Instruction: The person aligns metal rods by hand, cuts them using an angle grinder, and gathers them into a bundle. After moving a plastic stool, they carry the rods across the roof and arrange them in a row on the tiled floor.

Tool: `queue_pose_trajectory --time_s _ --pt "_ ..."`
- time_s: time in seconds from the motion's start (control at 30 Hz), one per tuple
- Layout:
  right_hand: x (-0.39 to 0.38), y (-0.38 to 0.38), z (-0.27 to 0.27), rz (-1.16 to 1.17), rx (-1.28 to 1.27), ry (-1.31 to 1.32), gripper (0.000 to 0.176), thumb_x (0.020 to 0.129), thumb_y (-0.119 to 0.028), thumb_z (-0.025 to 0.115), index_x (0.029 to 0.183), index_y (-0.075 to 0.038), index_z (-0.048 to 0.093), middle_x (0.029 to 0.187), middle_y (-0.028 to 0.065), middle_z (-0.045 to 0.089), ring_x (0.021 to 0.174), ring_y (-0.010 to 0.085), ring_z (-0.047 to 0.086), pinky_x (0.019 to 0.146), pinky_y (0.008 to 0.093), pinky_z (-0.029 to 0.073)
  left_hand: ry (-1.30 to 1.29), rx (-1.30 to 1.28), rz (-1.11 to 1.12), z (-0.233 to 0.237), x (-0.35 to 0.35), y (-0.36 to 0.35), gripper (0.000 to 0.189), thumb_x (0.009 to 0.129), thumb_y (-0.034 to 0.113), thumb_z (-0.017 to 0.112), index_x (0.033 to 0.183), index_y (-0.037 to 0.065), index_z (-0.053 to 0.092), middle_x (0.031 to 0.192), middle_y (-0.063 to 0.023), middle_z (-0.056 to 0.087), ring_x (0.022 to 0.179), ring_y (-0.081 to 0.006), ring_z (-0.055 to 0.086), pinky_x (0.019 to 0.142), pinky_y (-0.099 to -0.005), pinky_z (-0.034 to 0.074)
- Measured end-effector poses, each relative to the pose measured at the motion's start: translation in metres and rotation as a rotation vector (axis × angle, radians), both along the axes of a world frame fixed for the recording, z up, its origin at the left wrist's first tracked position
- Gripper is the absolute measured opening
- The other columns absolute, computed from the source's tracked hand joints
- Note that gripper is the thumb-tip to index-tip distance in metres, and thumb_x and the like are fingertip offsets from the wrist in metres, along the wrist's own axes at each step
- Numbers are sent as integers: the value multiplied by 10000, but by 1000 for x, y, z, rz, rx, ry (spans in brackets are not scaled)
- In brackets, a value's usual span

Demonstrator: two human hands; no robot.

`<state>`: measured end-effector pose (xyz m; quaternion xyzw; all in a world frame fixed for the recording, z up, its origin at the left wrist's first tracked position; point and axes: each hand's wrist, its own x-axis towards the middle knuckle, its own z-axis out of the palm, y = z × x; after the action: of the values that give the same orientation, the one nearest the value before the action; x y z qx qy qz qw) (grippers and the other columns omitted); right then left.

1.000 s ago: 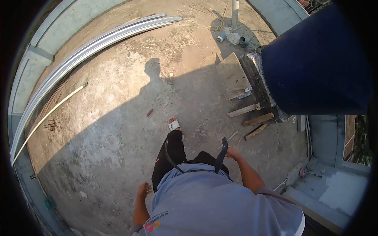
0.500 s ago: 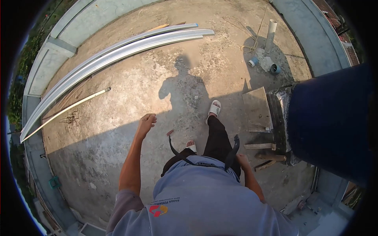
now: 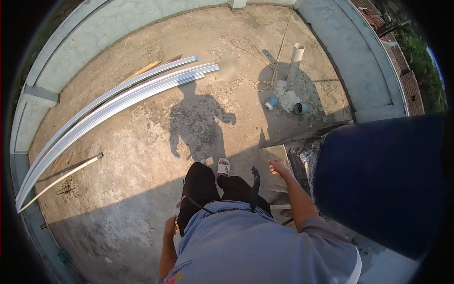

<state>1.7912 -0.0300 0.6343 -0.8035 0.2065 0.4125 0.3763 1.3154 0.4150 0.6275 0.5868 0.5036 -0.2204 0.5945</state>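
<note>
My left hand (image 3: 170, 226) hangs low beside my left thigh, its fingers curled and nothing visible in it. On the other side, my right hand (image 3: 279, 167) is raised forward with bent fingers, also without anything visible in it. Beneath it in the view lies a flat grey board (image 3: 273, 154), near the large dark blue tank (image 3: 373, 180). I cannot see the hand touching either one. A white sandal (image 3: 223, 168) shows on one foot.
Long silvery metal profiles (image 3: 113, 104) curve across the left of the concrete floor, with a thin pale pipe (image 3: 66, 179) nearby. An upright pipe (image 3: 295, 64), a rope (image 3: 275, 71) and blue-rimmed containers (image 3: 300, 108) stand or lie ahead right. A low wall (image 3: 326, 35) borders the floor.
My left hand has dropped back beside my thigh, while my right hand has swung forward. My legs have stepped, and the view has shifted, with the tank and metal profiles lower in it.
</note>
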Motion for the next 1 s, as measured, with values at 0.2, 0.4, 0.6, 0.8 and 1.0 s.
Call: queue_pose_trajectory --time_s 0.2,0.4,0.6,0.8,1.0 --pt "149 73 1 184 60 -141 349 924 -306 663 956 40 683 818 85 675 679 167 649 590 320 526 -16 7 33 -23 92 42 312 985 332 544 1075 49 640 890 -66 678 766 -192 668 610 -380 550" --pt "176 140 -20 78 60 37 339 885 -267 716 1056 25 712 815 101 682 642 186 671 567 325 562 64 -166 423 -48 214 123 353 980 351 556 1134 40 619 944 -95 672 821 -209 669 692 -389 572" --pt "212 206 12 120 55 167 266 919 -208 660 1073 7 696 795 92 674 591 182 656 524 320 542 -66 0 366 29 355 222 455 946 379 617 1206 6 631 1100 -137 699 987 -239 685 810 -353 567" --pt "286 247 -13 333 47 161 254 955 -192 586 1112 -24 695 787 112 692 598 200 666 533 331 555 -172 117 480 58 384 270 528 950 424 621 1246 -13 622 1107 -141 700 983 -225 680 807 -344 557" --pt "391 285 -96 259 213 304 235 952 -223 625 1077 -27 661 820 117 657 645 252 669 560 365 558 71 73 731 29 343 222 443 953 399 623 1175 15 637 1031 -117 706 899 -201 680 747 -354 565"
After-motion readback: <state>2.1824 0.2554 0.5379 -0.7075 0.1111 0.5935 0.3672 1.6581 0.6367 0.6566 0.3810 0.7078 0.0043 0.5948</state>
